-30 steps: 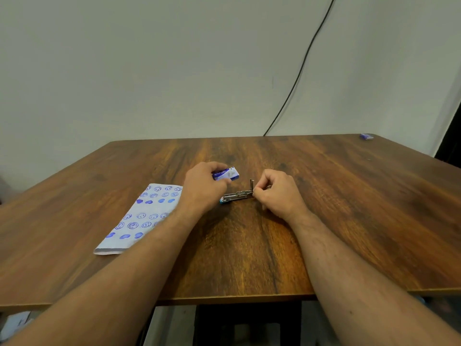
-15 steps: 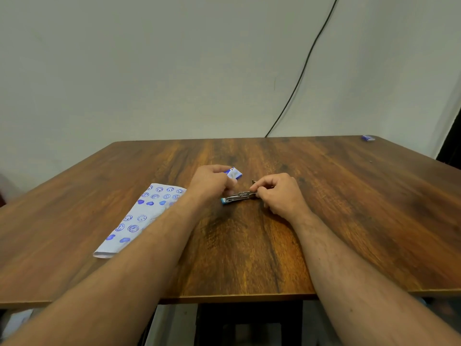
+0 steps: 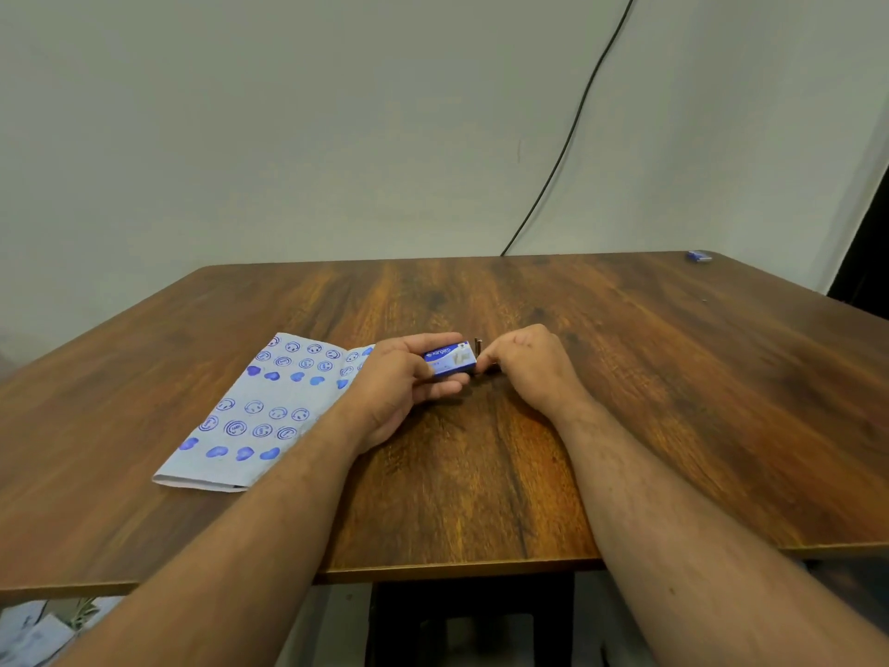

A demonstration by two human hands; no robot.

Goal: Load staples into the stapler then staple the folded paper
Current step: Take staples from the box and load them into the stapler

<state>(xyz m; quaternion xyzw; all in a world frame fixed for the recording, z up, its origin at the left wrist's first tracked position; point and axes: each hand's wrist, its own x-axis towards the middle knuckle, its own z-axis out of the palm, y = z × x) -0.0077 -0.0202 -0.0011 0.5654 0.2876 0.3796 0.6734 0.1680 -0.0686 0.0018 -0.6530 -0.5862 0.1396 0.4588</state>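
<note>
I am holding the little staple box (image 3: pixel 450 361) tight in my left hand (image 3: pixel 401 382), and my right hand (image 3: pixel 522 365) is pinching the open stapler (image 3: pixel 477 350) lying just beside the box, while the folded paper (image 3: pixel 267 406) is lying to my left.

We stretch both bare forearms in from the near edge of the bench (image 3: pixel 625 329). Our left hand (image 3: pixel 399 382) turns palm inward, fingers (image 3: pixel 442 389) curled round something small. Our right hand (image 3: pixel 527 365) lies knuckles up, its fingers pinched together at their tips.
</note>
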